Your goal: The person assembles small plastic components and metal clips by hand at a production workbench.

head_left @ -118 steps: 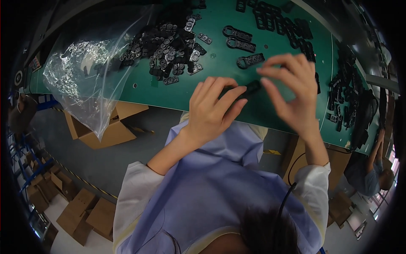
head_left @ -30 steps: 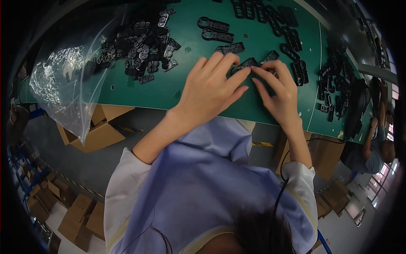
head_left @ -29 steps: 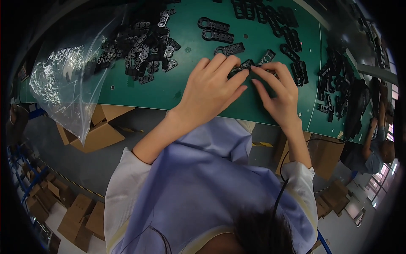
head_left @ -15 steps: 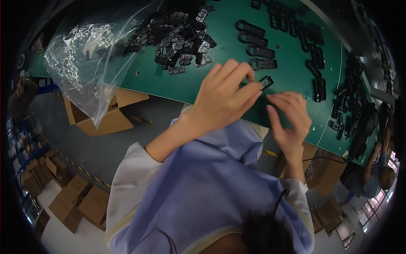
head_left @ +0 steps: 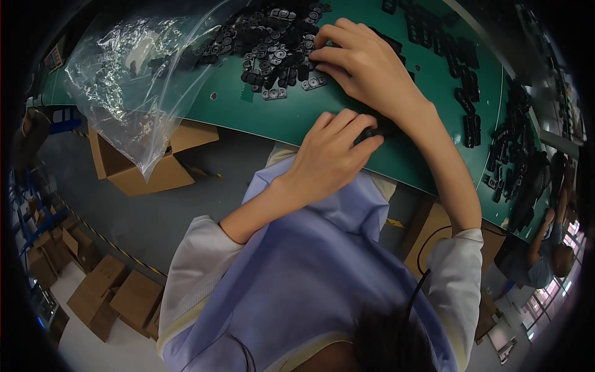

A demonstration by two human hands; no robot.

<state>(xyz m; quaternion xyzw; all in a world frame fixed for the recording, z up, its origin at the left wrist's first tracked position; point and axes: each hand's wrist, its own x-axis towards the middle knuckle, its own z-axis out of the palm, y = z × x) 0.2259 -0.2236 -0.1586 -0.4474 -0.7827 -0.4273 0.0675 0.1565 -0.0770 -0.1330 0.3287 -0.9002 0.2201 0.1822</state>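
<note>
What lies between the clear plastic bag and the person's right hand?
In the head view, a pile of small black parts on the green tabletop lies between the clear plastic bag and the right hand, which is at the pile's right edge.

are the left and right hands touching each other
Apart: the head view shows green table between the left hand, lower down, and the right hand, up by the pile.
</note>
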